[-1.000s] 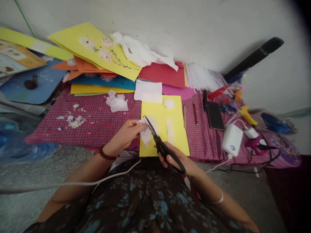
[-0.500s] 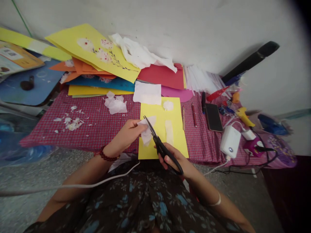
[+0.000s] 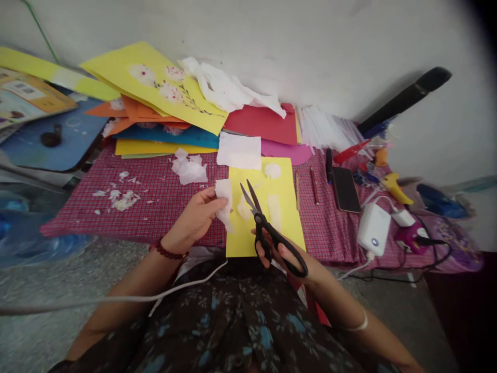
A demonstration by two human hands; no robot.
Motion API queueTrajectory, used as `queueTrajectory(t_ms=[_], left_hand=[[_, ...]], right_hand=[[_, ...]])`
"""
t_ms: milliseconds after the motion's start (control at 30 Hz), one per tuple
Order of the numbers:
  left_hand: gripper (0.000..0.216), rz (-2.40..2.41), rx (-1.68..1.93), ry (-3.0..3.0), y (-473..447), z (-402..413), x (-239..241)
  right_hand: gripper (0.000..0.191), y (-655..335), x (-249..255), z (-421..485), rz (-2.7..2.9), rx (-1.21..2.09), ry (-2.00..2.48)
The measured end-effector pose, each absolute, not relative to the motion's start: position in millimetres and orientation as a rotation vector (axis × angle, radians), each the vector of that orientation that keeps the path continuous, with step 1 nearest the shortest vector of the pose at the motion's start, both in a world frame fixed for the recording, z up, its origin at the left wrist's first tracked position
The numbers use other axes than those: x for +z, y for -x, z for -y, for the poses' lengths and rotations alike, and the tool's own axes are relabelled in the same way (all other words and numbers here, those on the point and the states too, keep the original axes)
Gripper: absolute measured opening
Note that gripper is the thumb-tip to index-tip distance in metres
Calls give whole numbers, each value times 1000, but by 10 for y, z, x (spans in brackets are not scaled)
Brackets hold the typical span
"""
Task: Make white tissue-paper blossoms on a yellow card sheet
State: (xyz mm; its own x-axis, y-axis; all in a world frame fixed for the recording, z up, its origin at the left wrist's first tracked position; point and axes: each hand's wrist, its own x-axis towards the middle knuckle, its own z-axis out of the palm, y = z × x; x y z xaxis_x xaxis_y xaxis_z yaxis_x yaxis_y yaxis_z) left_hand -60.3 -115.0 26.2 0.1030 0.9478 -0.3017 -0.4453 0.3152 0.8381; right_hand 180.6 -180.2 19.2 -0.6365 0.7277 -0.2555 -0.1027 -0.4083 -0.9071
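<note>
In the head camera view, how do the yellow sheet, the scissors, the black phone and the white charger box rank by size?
1. yellow sheet: clearly the largest.
2. scissors: the longest after it, though thin and held nearer the camera, so unsure.
3. black phone and white charger box: these look about alike, so they are left unranked.

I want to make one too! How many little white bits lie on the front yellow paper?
3: a round puff at the yellow paper's top edge, a strip mid-sheet, a small bit beside the scissors. The right hand could hide more.
</note>
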Motion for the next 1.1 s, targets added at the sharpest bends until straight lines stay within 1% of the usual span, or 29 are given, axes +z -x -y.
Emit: queueTrajectory(t_ms=[167,300,433,600,867,1000,1100], left_hand=[[21,-1063,1143,-792,965,1043,324],[16,-1143,946,-1033,1303,966,399],[13,-1176,755,-1130,1568,887,471],[7,-1193,681,-1193,1795,756,522],[12,-1262,566,-1337,1966,510,651],[9,-1219,567,-1306,1958,422,685],[6,-1133,613,-1182,1970,435,620]], right_hand=[[61,-1718,341,1585,1513,2141,952],[53,-1459,501,1294,1734,2103,962],[53,-1203,564,1031,1904,2038,952],[52,-1008,584,790,2048,1988,909],[63,-866,596,554,1997,2101,998],[58,-842,591,520,1947,2086,1007],[50,-825,579,518,1903,2074,1028]])
